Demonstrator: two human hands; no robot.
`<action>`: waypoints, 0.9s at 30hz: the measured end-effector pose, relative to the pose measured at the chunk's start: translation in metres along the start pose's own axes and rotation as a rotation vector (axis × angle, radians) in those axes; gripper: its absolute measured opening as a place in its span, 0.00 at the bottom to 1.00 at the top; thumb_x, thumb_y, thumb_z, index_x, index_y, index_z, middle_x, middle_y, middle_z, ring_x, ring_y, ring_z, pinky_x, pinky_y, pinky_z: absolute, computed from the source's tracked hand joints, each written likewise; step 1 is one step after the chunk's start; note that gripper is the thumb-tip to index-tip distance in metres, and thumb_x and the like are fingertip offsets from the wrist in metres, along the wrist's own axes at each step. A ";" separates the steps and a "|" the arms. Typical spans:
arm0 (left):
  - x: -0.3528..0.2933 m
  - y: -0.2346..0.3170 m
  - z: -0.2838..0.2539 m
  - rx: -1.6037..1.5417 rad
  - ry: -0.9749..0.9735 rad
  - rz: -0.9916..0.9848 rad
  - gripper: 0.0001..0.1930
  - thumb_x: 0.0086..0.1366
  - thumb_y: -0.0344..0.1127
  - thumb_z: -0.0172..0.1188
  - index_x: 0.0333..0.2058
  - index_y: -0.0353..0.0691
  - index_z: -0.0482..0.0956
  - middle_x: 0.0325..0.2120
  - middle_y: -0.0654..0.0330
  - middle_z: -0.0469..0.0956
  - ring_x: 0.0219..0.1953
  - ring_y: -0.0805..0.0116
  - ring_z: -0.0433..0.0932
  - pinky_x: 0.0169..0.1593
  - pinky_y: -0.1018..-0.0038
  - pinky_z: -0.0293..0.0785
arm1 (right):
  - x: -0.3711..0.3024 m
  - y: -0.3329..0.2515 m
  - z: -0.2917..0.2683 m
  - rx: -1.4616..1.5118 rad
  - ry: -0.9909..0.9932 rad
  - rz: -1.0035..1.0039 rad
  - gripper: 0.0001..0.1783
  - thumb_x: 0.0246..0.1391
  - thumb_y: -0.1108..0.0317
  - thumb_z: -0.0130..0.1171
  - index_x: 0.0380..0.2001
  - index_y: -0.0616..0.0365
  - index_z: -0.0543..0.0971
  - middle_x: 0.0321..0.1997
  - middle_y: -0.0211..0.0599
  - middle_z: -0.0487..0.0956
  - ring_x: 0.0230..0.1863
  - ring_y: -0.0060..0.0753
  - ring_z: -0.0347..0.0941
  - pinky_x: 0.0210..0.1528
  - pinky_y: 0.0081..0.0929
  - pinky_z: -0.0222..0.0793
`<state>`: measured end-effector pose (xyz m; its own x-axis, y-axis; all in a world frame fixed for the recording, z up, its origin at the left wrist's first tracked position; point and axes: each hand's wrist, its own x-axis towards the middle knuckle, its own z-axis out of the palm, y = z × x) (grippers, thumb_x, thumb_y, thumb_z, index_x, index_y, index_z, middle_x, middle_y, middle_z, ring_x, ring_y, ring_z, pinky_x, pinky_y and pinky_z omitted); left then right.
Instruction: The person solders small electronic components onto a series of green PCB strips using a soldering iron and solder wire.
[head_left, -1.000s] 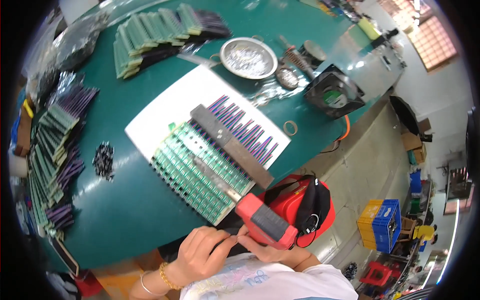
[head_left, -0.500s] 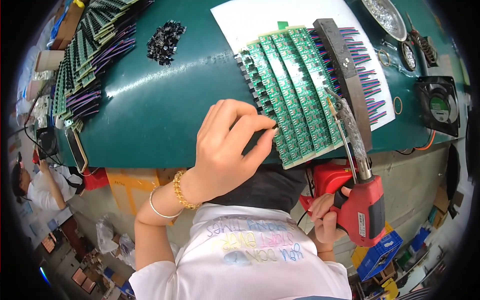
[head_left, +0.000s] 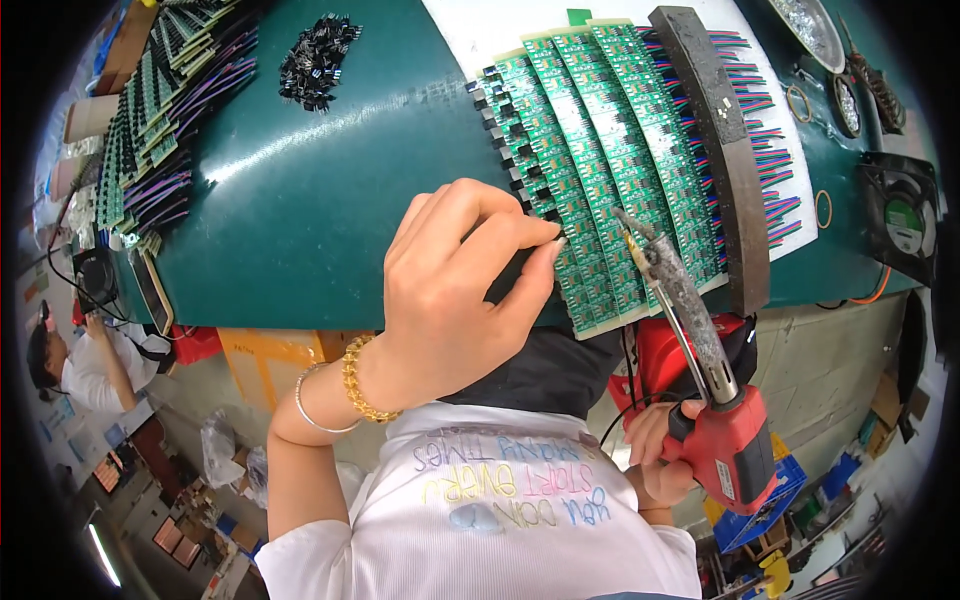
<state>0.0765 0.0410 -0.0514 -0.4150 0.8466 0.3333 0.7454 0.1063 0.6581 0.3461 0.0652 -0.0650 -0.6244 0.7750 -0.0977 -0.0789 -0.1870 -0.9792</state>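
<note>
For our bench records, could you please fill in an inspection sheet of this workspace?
Surface: green table, with a white sheet partly under the circuit boards.
Job's things: circuit boards in overlapping rows, black connectors along their left side; dark bar across coloured wires; soldering gun, tip appearing over the boards.
Clutter: pile of loose black parts; stacked wired boards at left; metal bowl at upper right.
Hands: left hand pinching at the boards' near left corner, anything held unclear; right hand grips the soldering gun.
Cables: orange cable near the cooling fan.
Surroundings: cardboard box below the table edge; blue crate; co-worker at far left.
</note>
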 end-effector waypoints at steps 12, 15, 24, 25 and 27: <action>0.004 0.001 -0.004 -0.040 -0.031 -0.031 0.09 0.48 0.19 0.68 0.31 0.35 0.83 0.27 0.56 0.77 0.28 0.66 0.77 0.32 0.76 0.73 | -0.003 0.043 -0.031 0.215 -0.264 -0.195 0.41 0.51 0.33 0.61 0.55 0.56 0.69 0.14 0.21 0.67 0.13 0.24 0.65 0.20 0.25 0.63; 0.005 0.002 -0.005 -0.048 -0.040 -0.049 0.09 0.48 0.19 0.68 0.30 0.36 0.83 0.27 0.57 0.77 0.28 0.66 0.77 0.32 0.76 0.73 | -0.004 0.051 -0.033 0.274 -0.276 -0.264 0.41 0.50 0.32 0.61 0.53 0.56 0.70 0.14 0.21 0.66 0.13 0.23 0.65 0.21 0.25 0.63; 0.005 0.001 -0.003 -0.047 -0.042 -0.045 0.09 0.48 0.19 0.68 0.30 0.36 0.83 0.27 0.57 0.77 0.28 0.67 0.77 0.32 0.76 0.73 | -0.036 0.033 -0.038 0.062 -0.032 0.089 0.22 0.40 0.59 0.65 0.36 0.61 0.73 0.23 0.36 0.71 0.21 0.30 0.70 0.22 0.27 0.65; 0.005 0.002 -0.002 -0.045 -0.043 -0.037 0.09 0.48 0.19 0.68 0.30 0.36 0.83 0.27 0.57 0.77 0.28 0.67 0.77 0.32 0.76 0.73 | -0.031 0.027 -0.024 0.018 0.045 0.080 0.26 0.42 0.50 0.64 0.36 0.60 0.71 0.21 0.32 0.69 0.19 0.28 0.68 0.22 0.26 0.64; 0.005 0.001 -0.003 -0.042 -0.037 -0.037 0.09 0.48 0.19 0.68 0.30 0.36 0.83 0.27 0.57 0.77 0.28 0.67 0.78 0.32 0.76 0.73 | -0.024 0.019 -0.007 -0.074 0.190 0.065 0.38 0.48 0.30 0.61 0.38 0.58 0.67 0.16 0.25 0.65 0.15 0.23 0.65 0.21 0.24 0.63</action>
<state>0.0731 0.0436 -0.0468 -0.4215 0.8614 0.2834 0.7071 0.1166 0.6975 0.3653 0.0470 -0.0822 -0.4682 0.8639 -0.1859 0.0181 -0.2009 -0.9794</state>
